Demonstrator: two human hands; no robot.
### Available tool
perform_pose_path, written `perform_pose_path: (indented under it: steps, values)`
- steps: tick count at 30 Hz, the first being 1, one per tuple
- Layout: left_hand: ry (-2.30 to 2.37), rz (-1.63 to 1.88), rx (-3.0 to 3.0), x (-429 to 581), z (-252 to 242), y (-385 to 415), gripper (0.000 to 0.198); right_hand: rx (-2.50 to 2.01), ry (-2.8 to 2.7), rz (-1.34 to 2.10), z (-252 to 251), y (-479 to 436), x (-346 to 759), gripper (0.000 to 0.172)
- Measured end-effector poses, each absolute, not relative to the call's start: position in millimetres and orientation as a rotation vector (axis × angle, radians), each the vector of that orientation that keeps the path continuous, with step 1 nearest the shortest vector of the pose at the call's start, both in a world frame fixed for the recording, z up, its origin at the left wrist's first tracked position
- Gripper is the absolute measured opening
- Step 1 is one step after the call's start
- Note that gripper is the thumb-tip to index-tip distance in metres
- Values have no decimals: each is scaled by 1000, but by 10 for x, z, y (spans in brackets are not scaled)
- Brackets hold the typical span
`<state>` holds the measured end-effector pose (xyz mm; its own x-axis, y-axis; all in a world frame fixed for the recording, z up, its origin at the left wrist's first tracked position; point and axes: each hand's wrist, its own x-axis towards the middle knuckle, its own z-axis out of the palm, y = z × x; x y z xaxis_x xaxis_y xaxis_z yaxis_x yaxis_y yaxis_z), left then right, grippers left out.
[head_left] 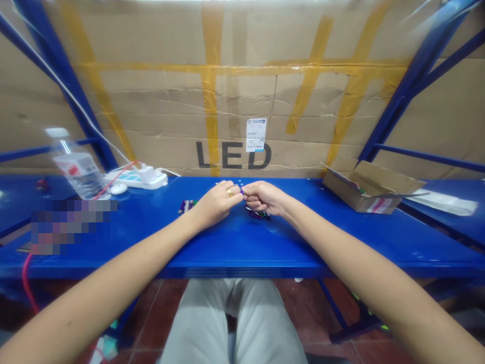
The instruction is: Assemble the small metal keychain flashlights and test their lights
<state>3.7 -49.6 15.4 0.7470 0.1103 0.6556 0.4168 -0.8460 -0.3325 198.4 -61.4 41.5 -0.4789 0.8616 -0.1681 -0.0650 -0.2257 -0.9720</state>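
Observation:
Over the middle of the blue table (242, 247), my two hands meet fingertip to fingertip. My left hand (220, 202), with a ring on one finger, is closed in a pinch. Facing it, my right hand (265, 197) has its fingers curled and pinches too. Between the fingertips shows a small purple piece (242, 191), mostly hidden, its kind too small to make out. Several slim tube-like pieces (185, 206) in purple, white and green lie left of my left hand, partly covered by it. Beneath my right hand are several shiny loop-shaped pieces (257, 214), dark, purple and green.
An open cardboard box (369, 189) stands at the right, a white packet (443, 201) beyond it. At the left are a water bottle (78, 167), a white power strip (151, 178) with cables and a blurred-out item (71, 225). A large carton (162, 116) backs the table.

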Motion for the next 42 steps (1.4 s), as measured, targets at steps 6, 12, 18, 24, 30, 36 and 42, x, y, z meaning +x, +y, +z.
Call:
perform_pose_path:
  steps: [6,12,18,24,30,36,42]
  values:
    - [-372,-888,-2485,44,181,-511,28,-1061,-1282,1934,478,-586,2015,27]
    - [-551,-1170,-2605,99,190,-603,8,-964,-1446,1629,427,-611,1995,27]
    - [-955,-1404,-2665,127,191,-614,11,-886,-1755,995,342,-624,1960,32]
    - [-926,-1440,-2731,122,201,-587,9,-889,-1812,923,307,-602,1961,32]
    - [-680,-1389,-2659,114,173,-554,12,-861,-1615,1249,321,-625,1933,36]
    - [-527,-1232,-2607,99,192,-552,20,-917,-1434,1574,389,-613,1953,25]
    - [-561,-1247,-2570,86,203,-556,22,-885,-1440,1540,373,-609,1953,28]
